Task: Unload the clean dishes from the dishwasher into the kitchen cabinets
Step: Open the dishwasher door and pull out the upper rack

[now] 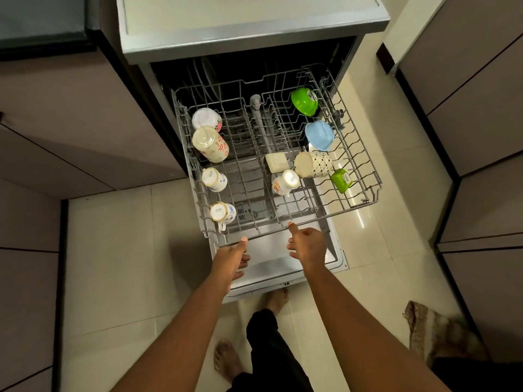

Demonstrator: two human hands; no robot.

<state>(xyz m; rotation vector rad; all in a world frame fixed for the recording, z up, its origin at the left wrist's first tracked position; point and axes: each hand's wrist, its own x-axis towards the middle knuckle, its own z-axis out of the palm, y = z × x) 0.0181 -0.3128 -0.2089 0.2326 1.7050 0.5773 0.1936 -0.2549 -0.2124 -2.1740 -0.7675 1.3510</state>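
Reaching toward the front rail of the pulled-out upper rack [283,222], the left hand [230,258] and right hand [307,246] hang loosely curled and hold nothing — neither clearly touches the wire. Mugs [210,144] sit upside down along the rack's left side; they look ceramic, rigid, breakable, perhaps slick — best taken round the body or handle.

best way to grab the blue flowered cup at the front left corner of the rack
Take the blue flowered cup with the left hand, which is nearest. It lies tilted, base up toward the camera, mouth down into the rack. Its handle hangs low at the near side, partly behind the wires, so coming from above and wrapping the fingers round the body just under the gold-rimmed base is probably easier, then lifting straight up.
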